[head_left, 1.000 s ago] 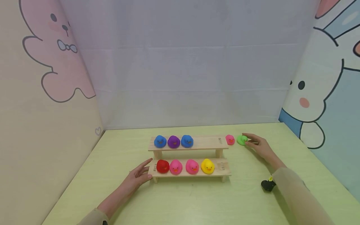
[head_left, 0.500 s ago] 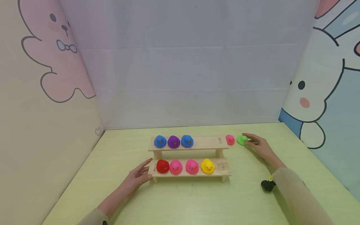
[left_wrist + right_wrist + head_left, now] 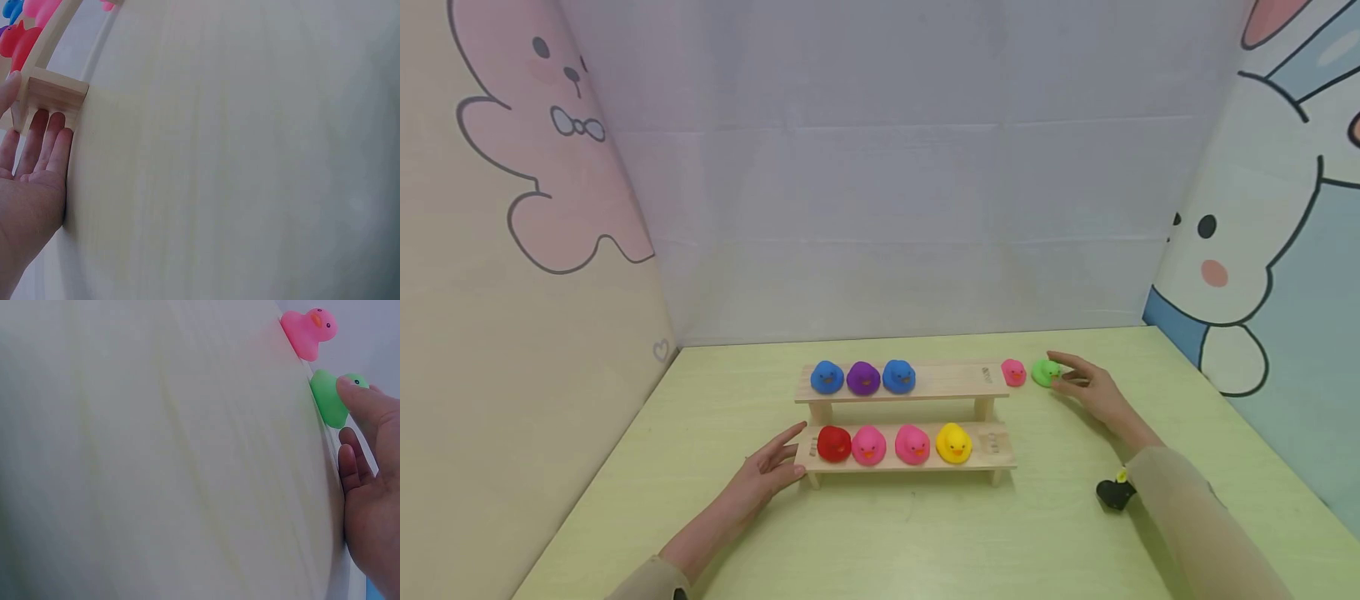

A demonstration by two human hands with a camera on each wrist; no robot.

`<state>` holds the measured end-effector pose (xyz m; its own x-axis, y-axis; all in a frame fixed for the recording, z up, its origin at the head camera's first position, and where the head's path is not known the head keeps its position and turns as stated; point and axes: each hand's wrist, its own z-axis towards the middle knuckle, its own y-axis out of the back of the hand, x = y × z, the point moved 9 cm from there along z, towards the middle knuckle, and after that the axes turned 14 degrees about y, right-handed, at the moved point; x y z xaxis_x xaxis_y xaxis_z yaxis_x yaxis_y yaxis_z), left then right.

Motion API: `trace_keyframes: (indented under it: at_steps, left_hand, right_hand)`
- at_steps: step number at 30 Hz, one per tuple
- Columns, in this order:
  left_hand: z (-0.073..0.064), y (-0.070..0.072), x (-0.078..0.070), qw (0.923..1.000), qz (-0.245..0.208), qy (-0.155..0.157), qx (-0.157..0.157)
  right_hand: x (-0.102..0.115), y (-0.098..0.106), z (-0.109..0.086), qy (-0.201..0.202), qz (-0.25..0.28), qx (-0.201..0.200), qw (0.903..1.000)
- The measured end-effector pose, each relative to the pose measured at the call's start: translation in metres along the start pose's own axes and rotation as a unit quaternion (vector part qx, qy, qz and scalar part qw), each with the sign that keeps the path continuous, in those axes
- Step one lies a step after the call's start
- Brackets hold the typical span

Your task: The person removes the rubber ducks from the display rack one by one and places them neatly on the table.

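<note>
My right hand (image 3: 1093,393) has its thumb and index finger around the head of a green rubber duck (image 3: 1042,372), which sits on the table. In the right wrist view the thumb lies over the side of this duck (image 3: 328,400). A small pink rubber duck (image 3: 1013,373) stands just left of it, by the upper shelf's end. My left hand (image 3: 767,468) touches the left end of the lower wooden shelf (image 3: 891,433), thumb at the front corner, index finger at the back. The left wrist view shows its straight fingers (image 3: 53,140) against the shelf's leg.
On the lower shelf sit a red duck (image 3: 834,444), two pink ducks and a yellow duck (image 3: 954,443). The upper shelf (image 3: 951,381) holds two blue ducks and a purple one (image 3: 863,378). A black duck (image 3: 1115,494) lies beside the right sleeve.
The right index finger has risen very slightly at the green duck. The left hand, shelves and other ducks have stayed in place.
</note>
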<state>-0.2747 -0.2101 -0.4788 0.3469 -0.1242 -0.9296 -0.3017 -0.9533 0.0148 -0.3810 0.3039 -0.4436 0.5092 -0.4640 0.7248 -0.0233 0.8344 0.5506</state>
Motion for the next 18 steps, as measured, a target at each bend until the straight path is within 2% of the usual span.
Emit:
trace_keyframes:
  at_steps: [12, 18]
  left_hand:
    - [-0.0004, -0.0004, -0.0002, 1.0, 0.001, 0.001, -0.002]
    - [-0.0008, -0.002, -0.0013, 1.0, 0.006, -0.001, 0.0]
  right_hand:
    - [-0.0002, 0.0016, -0.0003, 0.002, 0.016, -0.005, 0.9999]
    - [-0.0018, 0.0025, 0.0012, 0.009, 0.011, 0.004, 0.9999]
